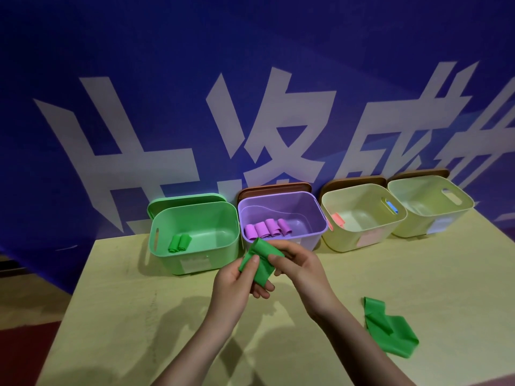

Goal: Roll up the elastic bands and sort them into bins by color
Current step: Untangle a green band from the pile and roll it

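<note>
The green elastic band (259, 263) held between the left hand (239, 282) and right hand (295, 266) looks like thin, smooth rubbery sheet with a soft matt sheen. The loose green band (390, 330) on the table has the same finish and creases limply. The table (167, 316) is pale wood-look board, matt, with faint scuffs. The green bin (195, 260) and two cream bins (362, 238) (434, 227) are opaque smooth plastic; the purple bin (306, 240) is translucent plastic, slightly glossy. The blue backdrop (167, 51) looks like matt printed sheet.
</note>
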A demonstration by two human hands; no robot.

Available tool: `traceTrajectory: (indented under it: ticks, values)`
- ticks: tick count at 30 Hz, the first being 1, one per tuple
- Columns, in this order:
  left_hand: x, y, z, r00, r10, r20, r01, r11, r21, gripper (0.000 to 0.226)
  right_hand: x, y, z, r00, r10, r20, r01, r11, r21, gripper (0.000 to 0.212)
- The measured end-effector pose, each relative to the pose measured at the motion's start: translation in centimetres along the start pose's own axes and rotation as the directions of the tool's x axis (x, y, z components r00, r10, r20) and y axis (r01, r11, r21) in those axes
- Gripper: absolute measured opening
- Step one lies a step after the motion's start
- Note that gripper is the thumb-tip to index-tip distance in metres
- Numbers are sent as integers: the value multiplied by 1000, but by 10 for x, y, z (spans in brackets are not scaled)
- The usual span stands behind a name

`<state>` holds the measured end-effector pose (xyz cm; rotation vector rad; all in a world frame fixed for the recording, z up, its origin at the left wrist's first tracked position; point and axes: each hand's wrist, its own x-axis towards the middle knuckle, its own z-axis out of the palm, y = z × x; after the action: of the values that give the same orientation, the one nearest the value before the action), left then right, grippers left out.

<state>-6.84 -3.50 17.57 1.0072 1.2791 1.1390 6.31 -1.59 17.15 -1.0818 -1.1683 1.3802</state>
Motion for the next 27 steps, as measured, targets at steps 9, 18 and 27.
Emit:
traceTrajectory:
  ticks: [9,18,27]
  values:
    - [1,-5,5,999,38,-39,-38,999,6,27,-2,8,13,974,-195,-112,152,938,-313,35]
    - [3,5,-6,999,18,45,-15,997,-72,25,-1,-1,2,996,-83,24,86,988,-127,29]
    - [10,-3,-5,995,-84,57,84,996,-6,27,2,15,-3,988,-153,-29,136,937,-322,32]
